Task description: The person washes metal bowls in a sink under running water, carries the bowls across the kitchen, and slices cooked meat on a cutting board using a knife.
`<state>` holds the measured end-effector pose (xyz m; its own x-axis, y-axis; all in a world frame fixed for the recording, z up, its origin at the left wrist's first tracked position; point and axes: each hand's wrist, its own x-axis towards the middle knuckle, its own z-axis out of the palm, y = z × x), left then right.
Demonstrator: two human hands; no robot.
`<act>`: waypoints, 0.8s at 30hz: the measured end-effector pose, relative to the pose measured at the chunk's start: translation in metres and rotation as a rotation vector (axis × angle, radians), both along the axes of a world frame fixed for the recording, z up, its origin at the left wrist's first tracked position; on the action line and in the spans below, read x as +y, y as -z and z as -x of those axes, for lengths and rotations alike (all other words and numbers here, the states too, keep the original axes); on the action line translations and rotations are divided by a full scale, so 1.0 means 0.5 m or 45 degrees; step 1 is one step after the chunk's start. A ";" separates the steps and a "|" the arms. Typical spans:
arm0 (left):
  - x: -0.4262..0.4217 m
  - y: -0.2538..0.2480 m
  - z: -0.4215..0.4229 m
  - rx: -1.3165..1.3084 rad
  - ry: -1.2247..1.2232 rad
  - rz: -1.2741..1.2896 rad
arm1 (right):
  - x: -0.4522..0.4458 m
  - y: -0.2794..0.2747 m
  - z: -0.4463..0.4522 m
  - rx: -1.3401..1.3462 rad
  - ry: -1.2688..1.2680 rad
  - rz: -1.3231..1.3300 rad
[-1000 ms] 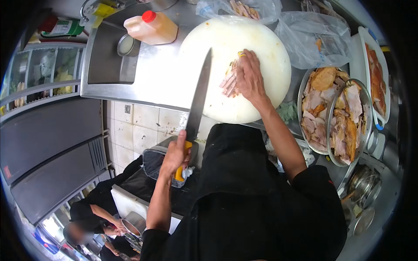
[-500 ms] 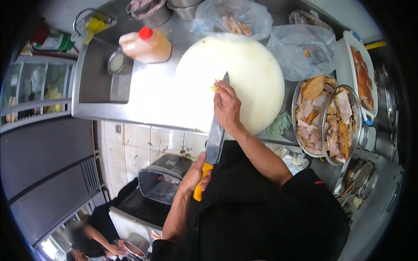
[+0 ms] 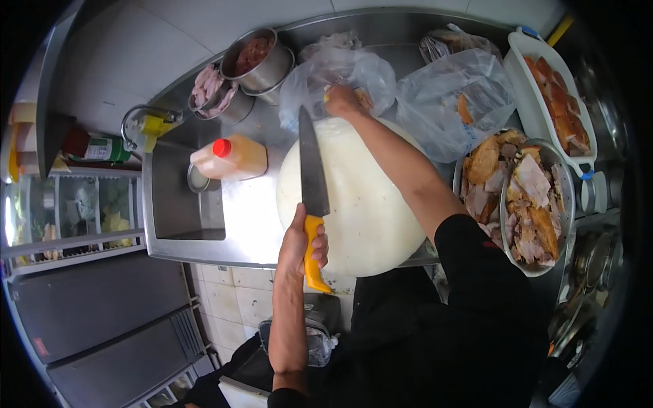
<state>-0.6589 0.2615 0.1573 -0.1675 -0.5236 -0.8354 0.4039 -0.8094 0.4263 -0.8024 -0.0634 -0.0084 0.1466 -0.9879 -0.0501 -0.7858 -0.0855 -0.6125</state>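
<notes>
My left hand is wrapped round the yellow handle of a large kitchen knife. Its broad blade points away from me over the left part of a round white cutting board. My right hand reaches across the board to a clear plastic bag at the far edge, beside pale meat pieces in the bag. Its fingers are curled, with a small yellowish bit at the tips that I cannot make out.
A second plastic bag lies right of the first. Oval dishes of cut cooked meat and a white tray of browned meat stand at right. A red-capped jug stands left, near the sink. Metal pots hold raw meat behind.
My right hand has left the blade and moved away from me to the plastic bag. The knife, still in my left hand, has swung left and more upright. The camera view has shifted.
</notes>
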 end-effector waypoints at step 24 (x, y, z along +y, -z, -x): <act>0.344 -0.064 -0.015 -0.469 0.156 -0.081 | 0.664 -0.420 0.376 -0.390 0.343 0.870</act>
<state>-0.6514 0.4334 0.1893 0.0914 -0.4632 -0.8815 0.1319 -0.8718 0.4717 -0.9906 0.2685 0.2014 -0.1928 -0.7890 0.5834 -0.6378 -0.3511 -0.6855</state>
